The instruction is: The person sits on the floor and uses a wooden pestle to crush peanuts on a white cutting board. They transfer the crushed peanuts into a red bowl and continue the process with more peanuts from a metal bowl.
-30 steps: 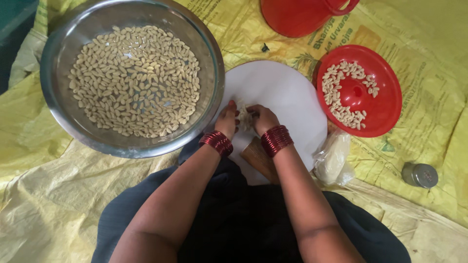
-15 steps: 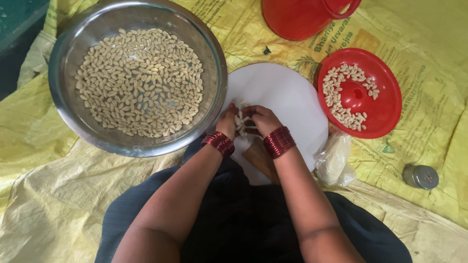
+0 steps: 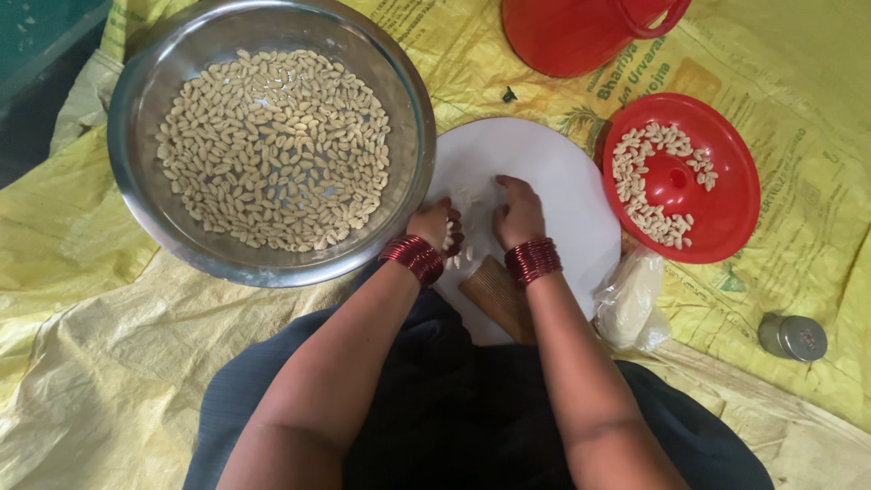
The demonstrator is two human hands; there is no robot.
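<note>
**Small pale pieces worked on white board, both hands engaged**

A steel bowl [image 3: 136, 145] at left holds a thick layer of pale nuts [image 3: 272, 150]. The left hand [image 3: 434, 224] is curled, its grip closed about a few small pale pieces [image 3: 450, 238]; they sit at the white round board's [image 3: 553, 154] near edge. The right hand [image 3: 519, 216] rests fingers-down on the board; whether it holds anything I cannot tell. Judged light, hard and apt to roll: pinch singly by fingertips. A red lid [image 3: 726, 195] with more nuts lies right.
</note>
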